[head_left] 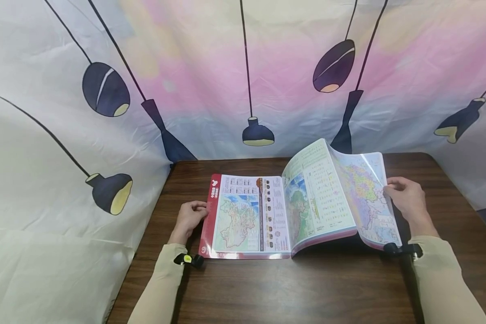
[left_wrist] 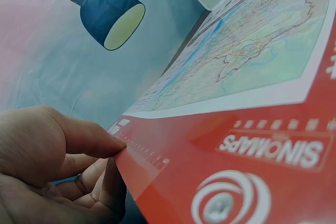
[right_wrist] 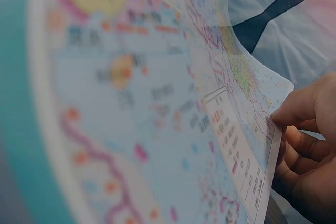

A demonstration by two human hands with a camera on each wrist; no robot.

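Turning is midway — right hand point(head_left: 405, 198) pinches a lifted page point(head_left: 368, 198) of the atlas point(head_left: 251, 216); left hand point(head_left: 188, 218) pinches its red cover edge — page not yet laid flat.

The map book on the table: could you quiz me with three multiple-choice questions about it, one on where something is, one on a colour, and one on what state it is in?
1. Where does the left hand hold the map book?
A. at its left edge
B. at the spine
C. at the top right corner

2. What colour is the border of the book's flat left cover?
A. green
B. red
C. black

3. What state are the pages on the right in?
A. lying flat and closed
C. torn out and lying on the wooden table
B. lifted and curved upward, held by the right hand

Answers:
1 A: the left wrist view shows thumb and fingers pinching the cover's edge.
2 B: the border is red in the head and left wrist views.
3 B: the pages arch off the table, their outer edge in the fingers.
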